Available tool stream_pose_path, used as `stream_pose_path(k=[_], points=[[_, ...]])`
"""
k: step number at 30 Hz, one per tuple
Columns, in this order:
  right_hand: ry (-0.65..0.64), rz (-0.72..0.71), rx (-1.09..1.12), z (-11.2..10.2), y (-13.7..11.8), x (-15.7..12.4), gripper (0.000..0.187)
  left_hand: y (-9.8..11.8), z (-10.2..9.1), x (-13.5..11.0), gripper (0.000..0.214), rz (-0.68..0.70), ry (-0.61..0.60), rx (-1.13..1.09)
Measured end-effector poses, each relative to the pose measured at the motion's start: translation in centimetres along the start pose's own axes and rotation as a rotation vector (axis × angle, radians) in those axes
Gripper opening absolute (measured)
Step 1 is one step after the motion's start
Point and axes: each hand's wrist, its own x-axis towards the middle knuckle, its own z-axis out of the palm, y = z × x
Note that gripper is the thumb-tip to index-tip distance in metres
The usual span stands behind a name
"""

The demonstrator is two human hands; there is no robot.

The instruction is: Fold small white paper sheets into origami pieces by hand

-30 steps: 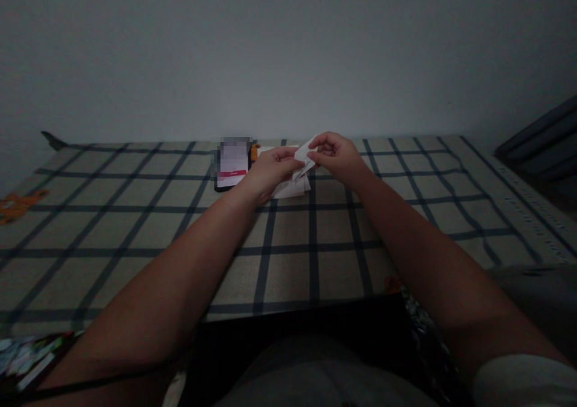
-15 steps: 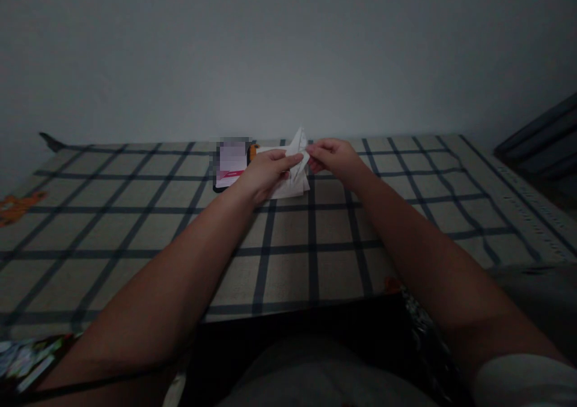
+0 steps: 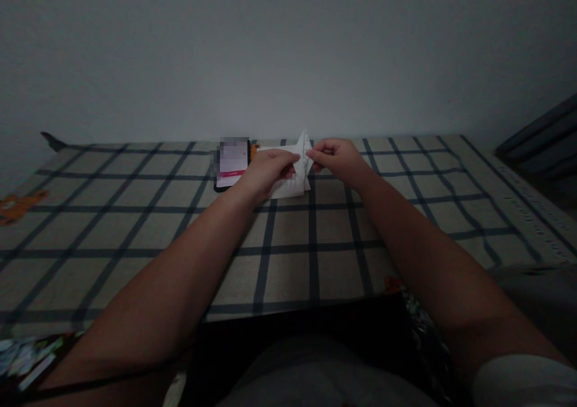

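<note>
A small folded white paper (image 3: 303, 154) with a pointed top stands between my two hands. My left hand (image 3: 273, 168) pinches its left side between thumb and fingers. From the right, my right hand (image 3: 331, 156) pinches its right edge with thumb and forefinger. Below and behind the folded piece lie flat white sheets (image 3: 288, 189) on the checked tablecloth, partly hidden by my left hand. Just left of that hand is a phone (image 3: 232, 165) with a lit screen, part of it blurred out.
A cream tablecloth (image 3: 288, 263) with dark blue lines covers the table, which meets a plain wall (image 3: 288, 52). Orange printed figures (image 3: 20, 207) mark the cloth at left. A dark striped object (image 3: 541, 136) is at the right, and a colourful packet-like item (image 3: 31, 359) at lower left.
My left thumb has drawn back a little on the folded paper, and its tip has shifted slightly to the right. My right fingers have moved slightly onto its edge. The phone stays put.
</note>
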Motion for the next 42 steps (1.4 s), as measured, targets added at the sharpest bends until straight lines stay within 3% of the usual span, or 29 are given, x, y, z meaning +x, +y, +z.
stream_pose_path(k=[11, 21, 27, 35, 42], points=[[0.004, -0.041, -0.040, 0.4, -0.1, 0.0, 0.031, 0.4, 0.2, -0.9, 0.024, 0.035, -0.046, 0.123], [-0.063, 0.186, 0.233, 0.8, -0.4, -0.3, 0.033, 0.0, -0.4, -0.1, 0.019, 0.102, 0.025, 0.073], [-0.062, 0.154, 0.216, 0.7, 0.1, -0.3, 0.029, 0.1, 0.2, -0.5, 0.020, 0.090, 0.059, 0.080], [-0.020, 0.051, 0.022, 0.9, -0.1, -0.3, 0.020, 0.1, 0.6, -0.7, 0.020, 0.045, 0.075, 0.079], [-0.081, 0.152, 0.170, 1.1, 0.5, -0.2, 0.032, 0.0, 0.4, -0.5, 0.023, 0.096, 0.126, 0.109]])
